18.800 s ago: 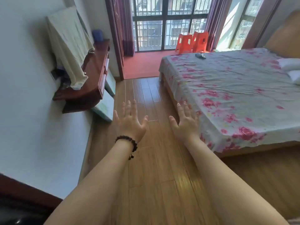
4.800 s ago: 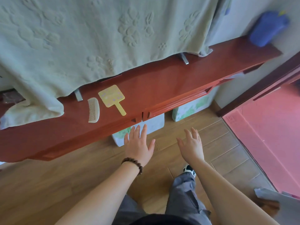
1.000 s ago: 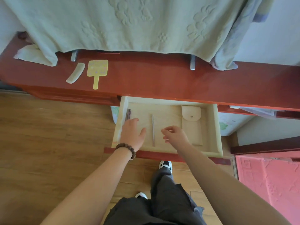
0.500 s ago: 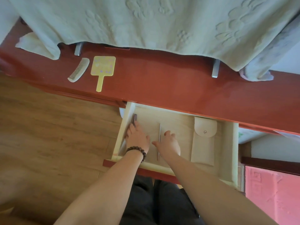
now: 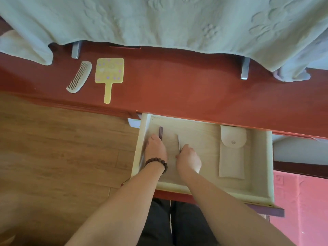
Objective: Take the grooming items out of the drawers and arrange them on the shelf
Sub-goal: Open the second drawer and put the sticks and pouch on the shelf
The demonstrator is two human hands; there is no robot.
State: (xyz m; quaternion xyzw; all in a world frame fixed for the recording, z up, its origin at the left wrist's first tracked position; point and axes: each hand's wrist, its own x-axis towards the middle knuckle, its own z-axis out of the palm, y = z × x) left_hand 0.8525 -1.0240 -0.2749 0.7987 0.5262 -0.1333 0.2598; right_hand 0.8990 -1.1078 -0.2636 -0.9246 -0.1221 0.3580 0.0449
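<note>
The pale wooden drawer [image 5: 262, 166] stands pulled out under the red shelf [image 5: 177, 86]. Both of my hands are inside it at its left end. My left hand [image 5: 155, 148], with a bead bracelet on the wrist, curls over a dark slim stick [image 5: 161, 131] by the left wall; only the stick's far end shows. My right hand [image 5: 189, 158] is closed around a thin metal file [image 5: 178, 142], whose tip pokes out past the fingers. A beige snap pouch [image 5: 232, 157] lies at the drawer's right. On the shelf's left lie a pale comb [image 5: 79, 77] and a yellow hand mirror [image 5: 109, 71].
A green towel [image 5: 159, 20] hangs over the back of the shelf, covering something on two metal feet [image 5: 245, 68]. Wooden floor [image 5: 62, 148] lies to the left, red carpet [image 5: 301, 201] to the right. My legs are under the drawer front.
Both hands have dropped lower into the drawer and their fingers have closed, the left over the dark stick, the right around the thin file. The view has moved closer.
</note>
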